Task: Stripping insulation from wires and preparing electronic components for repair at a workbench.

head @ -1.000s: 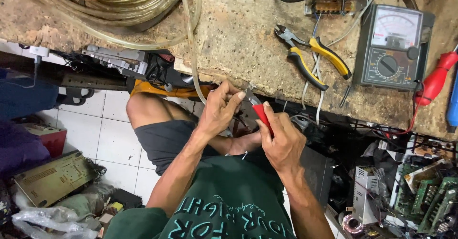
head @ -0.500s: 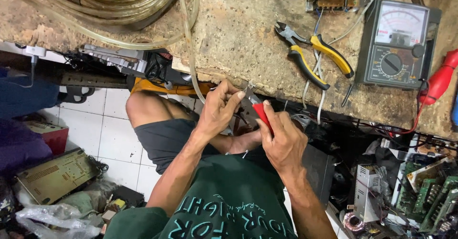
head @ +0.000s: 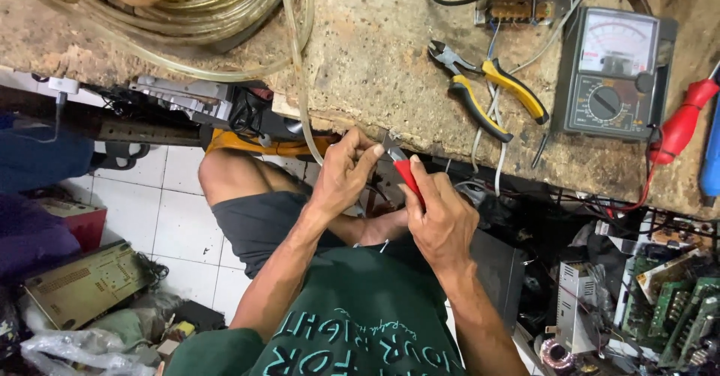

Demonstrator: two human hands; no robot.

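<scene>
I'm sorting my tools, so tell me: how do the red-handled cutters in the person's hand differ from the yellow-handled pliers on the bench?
The red-handled cutters are gripped in the right hand, with the left hand at their tip; the yellow-and-black-handled pliers lie untouched on the rough stone benchtop. The cutters' handles are squeezed together; the pliers' handles are spread. The cutters are mostly hidden by fingers; the pliers show fully. Both have dark metal jaws.

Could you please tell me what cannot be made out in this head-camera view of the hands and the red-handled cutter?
- Head view: what the left hand pinches at the red-handled cutter tip is too small, covered by fingers.
- Most of the cutter's handles are hidden inside the right hand.
- The red probe is cut off by the right edge.
</scene>
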